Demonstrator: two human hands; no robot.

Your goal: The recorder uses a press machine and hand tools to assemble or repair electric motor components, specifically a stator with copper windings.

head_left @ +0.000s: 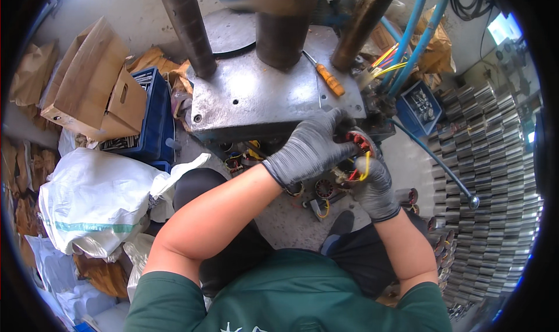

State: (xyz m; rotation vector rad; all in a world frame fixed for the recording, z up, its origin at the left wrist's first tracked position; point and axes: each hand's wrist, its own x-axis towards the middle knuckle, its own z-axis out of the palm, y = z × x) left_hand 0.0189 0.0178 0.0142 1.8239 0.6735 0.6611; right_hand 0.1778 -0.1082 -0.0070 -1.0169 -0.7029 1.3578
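Note:
Both my hands wear grey gloves and meet just under the front edge of a steel press table [256, 93]. My left hand [308, 148] is wrapped over the top of a small round motor stator [360, 141] with red copper windings. My right hand [374, 185] grips the same stator from below, a yellow lead wire looping over its fingers. Part of the stator is hidden behind my left fingers.
Thick press columns [187, 26] and a ram [282, 32] rise from the table; an orange-handled screwdriver [328, 77] lies on it. More wound stators [323, 187] lie below. Stacked metal cores [489, 169] fill the right. A blue crate [152, 116], cardboard box [93, 82] and white sacks [96, 201] stand left.

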